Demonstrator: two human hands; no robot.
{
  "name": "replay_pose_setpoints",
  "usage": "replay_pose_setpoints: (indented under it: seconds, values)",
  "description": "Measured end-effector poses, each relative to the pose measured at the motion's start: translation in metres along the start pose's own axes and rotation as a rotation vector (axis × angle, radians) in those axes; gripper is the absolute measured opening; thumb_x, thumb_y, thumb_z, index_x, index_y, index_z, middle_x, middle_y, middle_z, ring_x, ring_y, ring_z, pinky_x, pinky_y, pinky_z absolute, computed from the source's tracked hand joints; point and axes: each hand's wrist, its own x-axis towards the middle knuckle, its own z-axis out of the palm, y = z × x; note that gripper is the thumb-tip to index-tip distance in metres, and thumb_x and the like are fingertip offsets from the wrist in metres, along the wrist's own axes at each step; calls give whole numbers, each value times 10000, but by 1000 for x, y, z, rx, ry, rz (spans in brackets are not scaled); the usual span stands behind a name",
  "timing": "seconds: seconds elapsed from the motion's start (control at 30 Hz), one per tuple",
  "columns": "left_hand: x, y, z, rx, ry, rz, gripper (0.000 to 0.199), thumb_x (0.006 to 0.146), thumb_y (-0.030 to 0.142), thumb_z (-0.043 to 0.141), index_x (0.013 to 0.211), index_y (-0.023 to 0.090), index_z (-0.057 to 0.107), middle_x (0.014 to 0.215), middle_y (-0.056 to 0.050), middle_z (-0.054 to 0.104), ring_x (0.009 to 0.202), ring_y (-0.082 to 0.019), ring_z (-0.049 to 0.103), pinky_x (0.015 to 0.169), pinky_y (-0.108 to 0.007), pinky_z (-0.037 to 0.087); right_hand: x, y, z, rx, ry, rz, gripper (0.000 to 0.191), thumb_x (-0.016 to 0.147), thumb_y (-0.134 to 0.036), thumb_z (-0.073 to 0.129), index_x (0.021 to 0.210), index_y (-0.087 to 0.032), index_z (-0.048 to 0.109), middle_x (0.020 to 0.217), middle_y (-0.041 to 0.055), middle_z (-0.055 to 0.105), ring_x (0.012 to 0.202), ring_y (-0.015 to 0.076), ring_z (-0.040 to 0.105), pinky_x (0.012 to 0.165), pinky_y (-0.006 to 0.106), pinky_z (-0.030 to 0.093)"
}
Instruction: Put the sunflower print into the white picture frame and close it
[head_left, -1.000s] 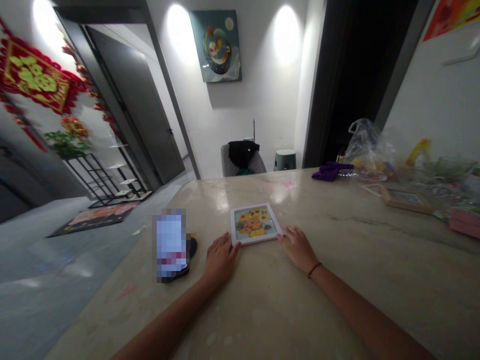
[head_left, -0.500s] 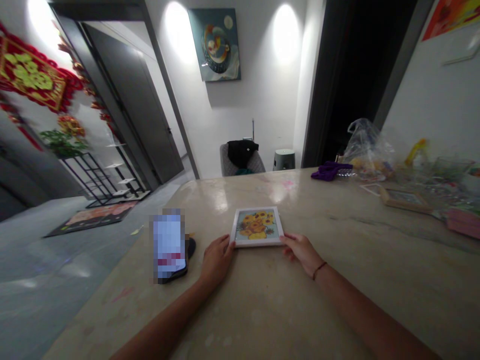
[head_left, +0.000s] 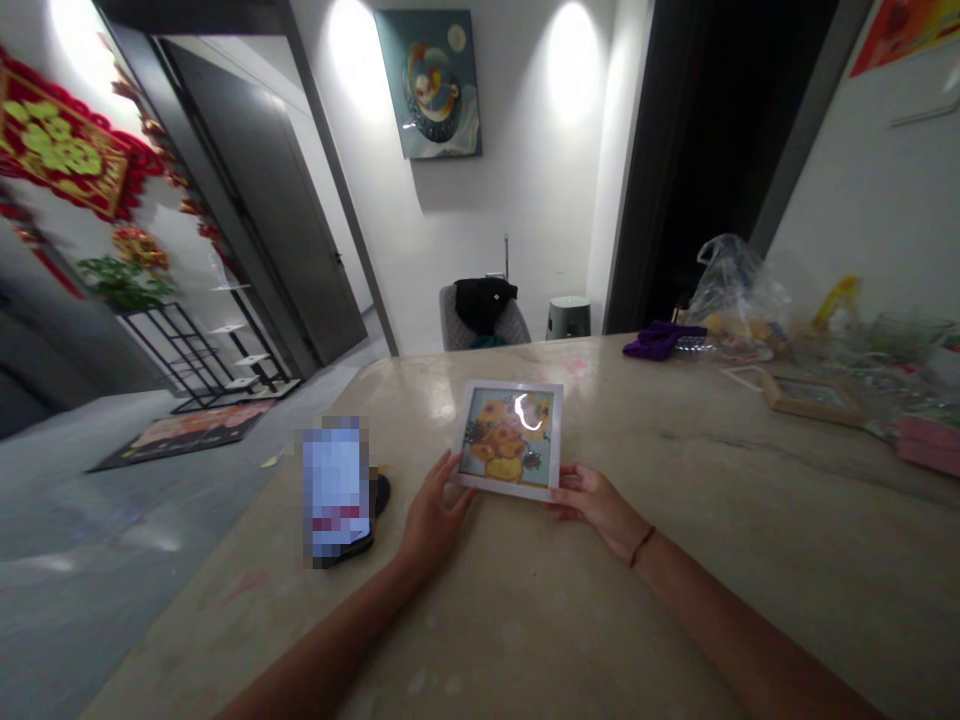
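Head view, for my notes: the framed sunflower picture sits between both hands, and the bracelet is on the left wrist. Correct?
The wrist is wrong: the bracelet is on the right wrist, not the left, as the head view shows. The framed sunflower picture does sit between both hands, the left hand and the right hand.

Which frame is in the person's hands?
The white-framed sunflower picture, held between the left hand and right hand; the wood-framed one lies flat on the stone counter, far right.
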Motion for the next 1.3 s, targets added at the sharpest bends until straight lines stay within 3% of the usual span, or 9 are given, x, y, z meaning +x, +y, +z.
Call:
replay_pose_setpoints:
  seconds: [0.07, 0.23, 0.37, 0.53, 0.8, 1.07, 1.3]
  values:
    - [-1, -2, 1, 43, 8, 74, 451, 774, 250, 523, 1220, 195, 481, 1370, -90, 403, 1238, -210, 399, 1021, -385, 343, -1, 2, 3, -6, -33, -16, 355, 552, -204, 725, 827, -167, 505, 813, 36, 663, 697, 139, 637, 546, 234, 523]
    - [-4, -3, 6, 112, -139, 278, 478, 769, 114, 452, 1237, 204, 484, 1337, -89, 448, 1213, -205, 434, 1000, -370, 382, -3, 4, 12, -27, -94, -33, 450, 513, -314, 764, 830, -174, 478, 830, 32, 651, 702, 144, 633, 580, 254, 514]
    - [-6, -6, 9, 167, -116, 306, 418, 784, 172, 501, 1195, 236, 536, 1314, -84, 476, 1150, -233, 501, 943, -373, 441, -5, 4, 16, -29, -123, -66, 475, 502, -359, 774, 816, -185, 464, 779, 17, 651, 654, 142, 629, 577, 264, 504]
    - [-7, -8, 7, 140, -64, 280, 315, 803, 233, 522, 1100, 292, 607, 1237, -42, 554, 1025, -223, 595, 859, -354, 504, -7, 3, 20, 13, -151, -161, 443, 511, -388, 771, 779, -201, 472, 809, 16, 667, 719, 150, 631, 670, 285, 498]
    - [-6, -1, 5, -71, -24, 214, 251, 795, 281, 530, 1011, 247, 654, 1061, -41, 666, 938, -194, 638, 847, -343, 508, 1, 4, 15, 37, -88, -229, 409, 643, -539, 630, 829, -178, 584, 880, 49, 664, 871, 202, 605, 812, 360, 452]
    - [-8, 12, -2, -213, -24, 111, 248, 755, 320, 565, 962, 225, 664, 1002, -55, 687, 917, -206, 639, 846, -356, 495, 9, 15, 8, 129, 2, -108, 418, 640, -532, 625, 857, -175, 631, 949, 72, 661, 876, 206, 609, 827, 376, 443]
    - [-10, 26, -3, -447, -17, -146, 231, 740, 356, 555, 889, 186, 602, 832, -41, 687, 772, -191, 660, 665, -298, 548, 7, 12, 9, 197, 40, -42, 338, 578, -379, 712, 829, -166, 636, 914, 63, 652, 827, 176, 619, 854, 352, 456]
